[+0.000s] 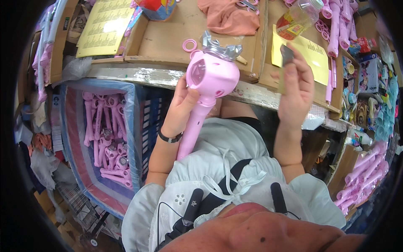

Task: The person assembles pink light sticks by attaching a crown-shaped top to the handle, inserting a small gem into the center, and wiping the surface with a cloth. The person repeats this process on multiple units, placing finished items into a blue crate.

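Where the surface (147,80) runs across in front of the person, it carries a low-walled card tray (163,44). Beside the person's left forearm stands a blue-edged crate (134,138) holding many pink wands (111,122). Another wand (197,117), the one being worked on, slants upward from the blouse (228,143), its head seen against the surface's front edge and an opening in that head facing left.

A yellow sheet (310,54) lies beyond the right hand, a salmon cloth (233,19) beyond the wand, and a jar (294,21) at the sheet's far edge. Of the hands, the left (180,107) grasps the wand just under its head, thumb across the front; the right (296,88) is raised, well apart from it. A silver crown (222,47) tops the head, and a pink ring (183,45) lies in the tray.

Smallest is a grey piece (286,54), pinched in the right fingertips, its kind too blurred to tell. The step in hand seems to be handwork around the wand's head; the next move probably calls for a steady left hold and careful aim with the right.
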{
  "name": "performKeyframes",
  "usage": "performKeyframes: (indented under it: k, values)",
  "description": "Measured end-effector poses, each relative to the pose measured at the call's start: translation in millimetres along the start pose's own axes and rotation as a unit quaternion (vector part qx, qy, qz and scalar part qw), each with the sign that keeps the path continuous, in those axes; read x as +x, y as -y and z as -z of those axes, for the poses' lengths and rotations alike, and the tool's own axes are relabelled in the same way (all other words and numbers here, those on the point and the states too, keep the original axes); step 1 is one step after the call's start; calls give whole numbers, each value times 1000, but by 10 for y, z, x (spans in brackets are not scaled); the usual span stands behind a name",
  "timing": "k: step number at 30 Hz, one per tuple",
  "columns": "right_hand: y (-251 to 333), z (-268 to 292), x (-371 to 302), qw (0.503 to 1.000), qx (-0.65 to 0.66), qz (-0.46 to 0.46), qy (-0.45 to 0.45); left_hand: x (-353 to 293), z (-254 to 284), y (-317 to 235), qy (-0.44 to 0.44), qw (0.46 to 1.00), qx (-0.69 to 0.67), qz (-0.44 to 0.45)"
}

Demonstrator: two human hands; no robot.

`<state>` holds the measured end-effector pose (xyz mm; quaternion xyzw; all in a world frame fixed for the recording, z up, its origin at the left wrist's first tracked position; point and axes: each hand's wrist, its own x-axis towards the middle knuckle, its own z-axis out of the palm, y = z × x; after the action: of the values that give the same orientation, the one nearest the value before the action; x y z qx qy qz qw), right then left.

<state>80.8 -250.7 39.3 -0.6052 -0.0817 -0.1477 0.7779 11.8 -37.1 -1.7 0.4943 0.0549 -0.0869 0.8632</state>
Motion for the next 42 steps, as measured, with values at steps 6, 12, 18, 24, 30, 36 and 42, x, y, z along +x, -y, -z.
performKeyframes:
  k: [6,12,18,24,30,36,42]
  values:
    - [-61,602,-273,985,-63,-147,-58,81,323,102,110,943,-298,101]
    - [2,990,-434,947,-121,-253,-158,54,430,240,114,925,-343,120]
    - [30,1348,-568,951,-50,-179,-248,178,304,373,219,809,-500,220]
    - [154,2026,-820,925,-116,-120,-341,149,247,111,176,932,-290,125]
    - [-21,2697,-1150,885,-82,-106,-446,35,353,-105,-65,997,5,46]
    - [-310,3093,-1151,898,-33,-137,-417,104,541,59,27,988,-136,64]
    - [-408,3305,-1464,896,-20,-197,-398,226,563,181,148,941,-280,119]
